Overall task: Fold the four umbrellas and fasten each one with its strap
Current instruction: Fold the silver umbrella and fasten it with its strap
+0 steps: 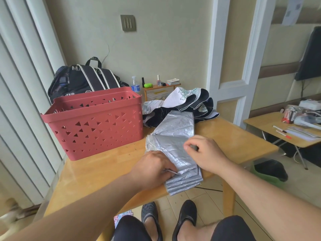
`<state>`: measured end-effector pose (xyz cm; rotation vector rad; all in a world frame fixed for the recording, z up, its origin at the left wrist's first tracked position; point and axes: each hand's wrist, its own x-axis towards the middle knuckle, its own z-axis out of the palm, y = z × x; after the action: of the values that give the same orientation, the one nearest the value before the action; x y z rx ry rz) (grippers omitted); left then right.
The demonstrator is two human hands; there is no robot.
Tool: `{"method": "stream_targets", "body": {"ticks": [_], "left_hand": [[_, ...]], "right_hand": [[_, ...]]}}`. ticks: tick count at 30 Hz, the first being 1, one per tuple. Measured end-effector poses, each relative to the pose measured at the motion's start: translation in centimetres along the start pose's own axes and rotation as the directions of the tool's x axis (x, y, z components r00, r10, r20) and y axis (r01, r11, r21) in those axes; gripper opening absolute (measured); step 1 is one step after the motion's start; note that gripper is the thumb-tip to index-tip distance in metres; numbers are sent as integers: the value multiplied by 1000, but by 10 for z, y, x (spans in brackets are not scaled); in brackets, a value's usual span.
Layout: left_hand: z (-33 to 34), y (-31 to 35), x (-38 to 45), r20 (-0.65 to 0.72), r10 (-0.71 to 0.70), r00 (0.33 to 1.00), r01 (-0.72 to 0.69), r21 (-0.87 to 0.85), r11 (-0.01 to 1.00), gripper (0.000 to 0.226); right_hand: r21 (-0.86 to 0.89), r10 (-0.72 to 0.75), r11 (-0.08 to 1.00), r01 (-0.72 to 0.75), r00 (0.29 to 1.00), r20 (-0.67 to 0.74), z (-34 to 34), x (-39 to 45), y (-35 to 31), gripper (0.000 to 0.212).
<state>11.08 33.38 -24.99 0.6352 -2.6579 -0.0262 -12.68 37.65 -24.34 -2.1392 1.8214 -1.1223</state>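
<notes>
A silver umbrella (175, 134) lies collapsed on the wooden table (97, 173), its canopy pleated in flat folds that run toward the near edge. My left hand (152, 168) grips the folds on the left side, with a metal rib tip showing by its fingers. My right hand (205, 153) pinches the fabric on the right side, fingers curled around a small dark piece that I cannot identify. Behind the silver one lies a second umbrella (187, 101), white with a green print and black lining, loose and unfolded.
A red perforated basket (93, 124) stands on the table's left, with a black backpack (83, 80) behind it. A small shelf (161, 86) with bottles stands by the wall. A second table (281, 129) with pens is at the right. My feet (168, 221) are under the table's edge.
</notes>
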Motion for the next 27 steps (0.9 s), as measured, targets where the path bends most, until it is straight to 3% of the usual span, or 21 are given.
{"method": "stream_targets", "body": {"ticks": [5,8,11,16,18,22,24,27], "left_hand": [[6,-2,-1,52,-59,997,61,-43,997,14],[2,-2,2,165,-132,977,145,-72,987,20],[-7,-1,16,251,-206,946,237,-101,966,39],[-11,0,52,-18,-264,964,263,-68,963,35],[-9,2,66,-38,-318,947,316,-55,947,42],[10,-2,74,142,-447,883,448,34,894,52],[15,-7,63,317,-457,831,422,176,889,65],[5,-14,44,467,-441,766,356,263,897,90]], "right_hand": [[-99,74,993,-68,996,57,25,22,12,17],[-124,100,988,-89,992,83,37,17,26,9],[-105,98,990,-90,992,79,42,12,33,6],[-153,81,986,-69,994,75,45,9,31,9],[-163,98,983,-85,993,73,45,9,29,12],[-148,108,984,-96,991,81,42,10,28,15],[-144,101,986,-87,991,93,41,7,27,17],[-236,67,971,-35,990,126,38,6,28,26]]}}
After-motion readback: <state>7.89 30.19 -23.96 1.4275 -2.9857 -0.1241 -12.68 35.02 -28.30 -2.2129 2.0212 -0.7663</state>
